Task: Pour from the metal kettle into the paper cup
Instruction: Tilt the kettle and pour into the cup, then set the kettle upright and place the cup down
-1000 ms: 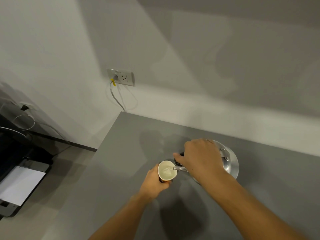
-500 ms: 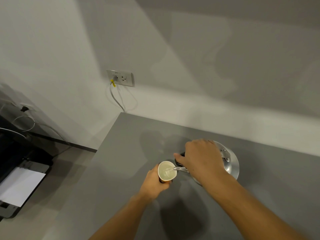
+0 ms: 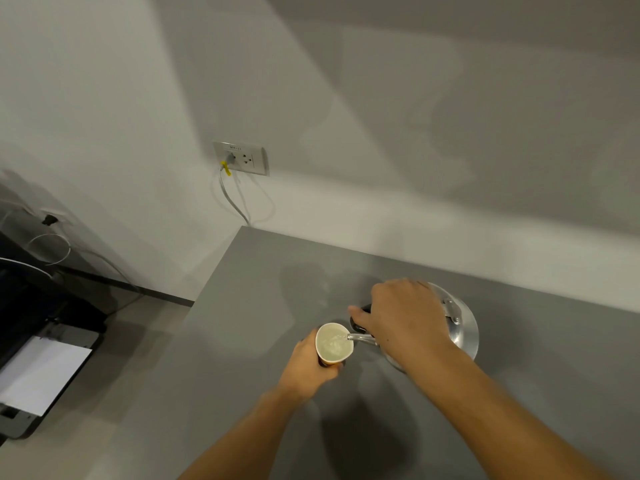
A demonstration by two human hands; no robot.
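The metal kettle [image 3: 462, 327] is tipped to the left above the grey table [image 3: 242, 341], its thin spout reaching over the rim of the paper cup [image 3: 333, 342]. My right hand [image 3: 403, 315] grips the kettle's black handle and hides most of it. My left hand [image 3: 306, 363] is wrapped around the cup's side, holding it just left of the spout. Water runs from the spout into the cup, which shows pale liquid inside.
A wall socket [image 3: 242, 158] with a plugged cable sits on the wall beyond the table's far left corner. A printer with white paper [image 3: 38, 372] stands on the floor at the left. The table's left edge runs diagonally near the cup.
Both hands, the cup and the kettle have stayed almost still. The pour goes on throughout.
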